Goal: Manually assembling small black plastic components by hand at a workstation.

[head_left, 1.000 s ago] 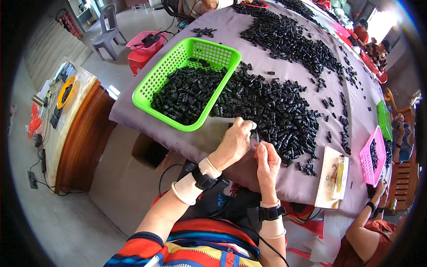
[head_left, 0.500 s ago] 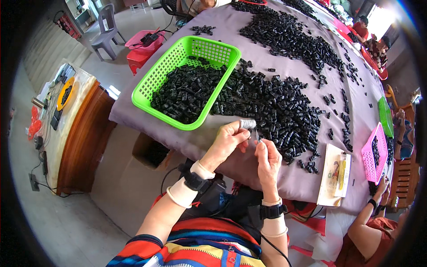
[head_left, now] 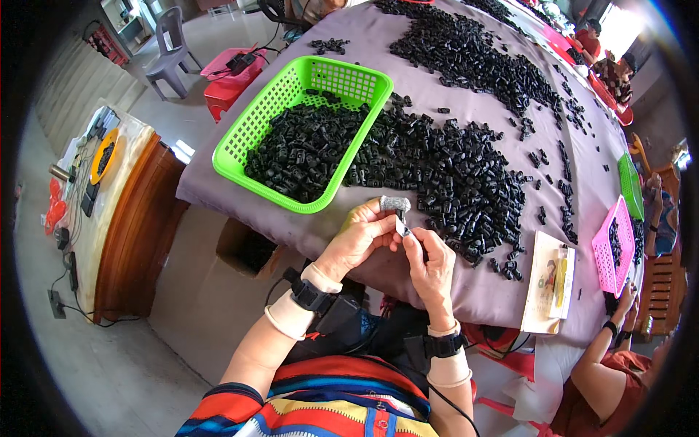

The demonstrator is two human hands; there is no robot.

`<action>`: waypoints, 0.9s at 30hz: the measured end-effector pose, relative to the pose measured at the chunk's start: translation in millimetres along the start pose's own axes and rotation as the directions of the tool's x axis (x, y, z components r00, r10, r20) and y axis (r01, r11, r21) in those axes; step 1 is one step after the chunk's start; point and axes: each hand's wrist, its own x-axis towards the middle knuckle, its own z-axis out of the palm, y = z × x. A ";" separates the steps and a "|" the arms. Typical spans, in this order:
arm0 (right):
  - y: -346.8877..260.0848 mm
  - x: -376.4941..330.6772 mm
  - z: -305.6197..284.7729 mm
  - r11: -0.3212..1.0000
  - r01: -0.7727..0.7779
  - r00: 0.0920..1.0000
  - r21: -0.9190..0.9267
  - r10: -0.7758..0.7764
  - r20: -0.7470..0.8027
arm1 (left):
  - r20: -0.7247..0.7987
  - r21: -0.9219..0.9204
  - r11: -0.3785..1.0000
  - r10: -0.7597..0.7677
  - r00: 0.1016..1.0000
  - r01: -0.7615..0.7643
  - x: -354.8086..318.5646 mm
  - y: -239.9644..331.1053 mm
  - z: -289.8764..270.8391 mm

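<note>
Over the near table edge, my left hand (head_left: 362, 234) is closed in a pinch, with a grey wrapping (head_left: 394, 204) around one fingertip. A small black plastic piece (head_left: 400, 215) shows at its fingertips, partly hidden. My right hand (head_left: 432, 268) pinches a thin, pale, blade-like tool (head_left: 400, 226) against that piece; its exact kind is too small to tell. Just beyond my hands spreads a heap of black plastic pieces (head_left: 466, 182). To the left stands a green basket (head_left: 329, 202) holding many more of them.
A purple-grey cloth (head_left: 328, 237) covers the table. At right lie a cardboard sheet (head_left: 537, 284) with a yellow item, a pink basket (head_left: 603, 269) and a co-worker's hands (head_left: 628, 306). An open cardboard box (head_left: 231, 247) sits below the table edge, and a wooden cabinet (head_left: 135, 226) stands left.
My hands have drawn closer together and shifted slightly left. The tool in my right hand now meets the black piece at my left fingertips.
</note>
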 end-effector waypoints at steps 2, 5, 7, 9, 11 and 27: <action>-1.2 0.3 1.0 1.000 -0.002 1.000 -0.008 0.002 -0.002 | -0.007 0.009 1.000 -0.006 1.000 0.006 -1.0 1.1 0.9; -1.3 0.3 1.8 1.000 0.006 1.000 -0.024 -0.006 -0.013 | -0.010 0.018 1.000 -0.018 1.000 0.018 -1.4 1.8 1.3; -1.0 0.3 2.8 0.999 0.015 1.000 -0.029 -0.016 -0.020 | -0.010 0.020 0.999 -0.025 1.000 0.025 -1.8 2.5 1.2; -1.5 0.4 3.3 0.999 0.019 0.999 -0.031 -0.020 -0.035 | 0.022 0.036 0.999 -0.035 0.999 0.034 -2.1 4.0 2.1; -1.1 0.4 3.5 0.999 0.022 0.999 -0.040 -0.024 -0.037 | 0.028 0.040 0.998 -0.040 0.999 0.039 -1.9 4.4 2.4; 1.4 1.8 9.6 0.996 0.049 0.998 -0.073 -0.052 -0.045 | -0.020 0.005 0.996 -0.087 0.996 0.088 -1.1 5.5 4.0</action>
